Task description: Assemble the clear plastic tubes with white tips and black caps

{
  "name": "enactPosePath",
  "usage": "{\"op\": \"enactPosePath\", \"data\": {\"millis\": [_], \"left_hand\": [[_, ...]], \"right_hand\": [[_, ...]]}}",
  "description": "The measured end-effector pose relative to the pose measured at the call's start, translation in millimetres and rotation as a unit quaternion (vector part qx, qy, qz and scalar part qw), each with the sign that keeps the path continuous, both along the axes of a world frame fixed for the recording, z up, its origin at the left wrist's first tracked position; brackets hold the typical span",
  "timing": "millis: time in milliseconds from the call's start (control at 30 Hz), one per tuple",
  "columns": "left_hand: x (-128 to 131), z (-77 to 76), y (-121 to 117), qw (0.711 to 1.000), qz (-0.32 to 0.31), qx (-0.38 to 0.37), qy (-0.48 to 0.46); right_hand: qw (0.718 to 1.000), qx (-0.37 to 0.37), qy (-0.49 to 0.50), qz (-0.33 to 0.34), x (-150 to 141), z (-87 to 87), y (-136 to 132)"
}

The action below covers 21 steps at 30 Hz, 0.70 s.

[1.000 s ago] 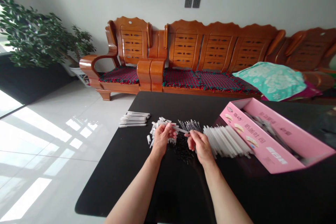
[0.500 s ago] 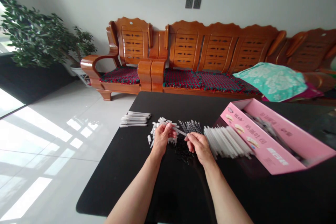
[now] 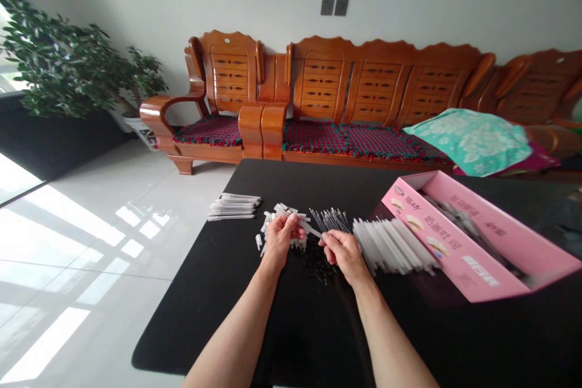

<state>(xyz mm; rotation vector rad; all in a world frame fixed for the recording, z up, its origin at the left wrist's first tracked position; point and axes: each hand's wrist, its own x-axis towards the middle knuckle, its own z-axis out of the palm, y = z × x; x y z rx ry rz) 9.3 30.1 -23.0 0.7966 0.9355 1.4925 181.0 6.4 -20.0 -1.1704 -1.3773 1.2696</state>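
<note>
Between my hands a slim whitish pen (image 3: pixel 311 230) slants down to the right. My left hand (image 3: pixel 280 236) pinches its upper left end, and my right hand (image 3: pixel 341 248) grips its lower right end. Under and behind my left hand lies a heap of white pen caps (image 3: pixel 282 210). Small black plugs (image 3: pixel 319 264) are scattered below the pen. Dark thin refills (image 3: pixel 331 219) lie just beyond my right hand. A row of frosted pen barrels (image 3: pixel 393 245) is to the right of it. Several capped white pens (image 3: pixel 234 206) are stacked at the left.
A pink box (image 3: pixel 448 239) with dark contents stands on the right of the black table (image 3: pixel 218 315). Behind the table is a wooden sofa (image 3: pixel 322 79) with a turquoise cushion (image 3: pixel 477 140). A potted plant (image 3: pixel 77 60) stands at far left.
My right hand has shifted very slightly to the left along with the pen's end. Everything else looks the same.
</note>
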Motion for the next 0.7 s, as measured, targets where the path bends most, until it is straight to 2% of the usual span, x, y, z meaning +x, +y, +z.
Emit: {"op": "enactPosePath", "data": {"millis": [100,300,500,700], "left_hand": [[0.0,0.0,0.1,1.000,-0.002,-0.001,-0.002],[-1.3,-4.5,1.4,1.000,-0.007,0.001,-0.009],[-2.1,-5.1,2.0,1.000,-0.004,0.000,-0.007],[-2.2,-6.3,2.6,1.000,-0.004,0.006,-0.006]], "right_hand": [[1.000,0.013,-0.003,-0.004,1.0,1.6,-0.1],[1.000,-0.014,0.008,-0.017,-0.2,1.3,-0.8],[1.000,0.016,-0.006,0.001,0.6,-1.0,0.6],[1.000,0.000,-0.003,-0.016,1.1,0.8,0.7]]}}
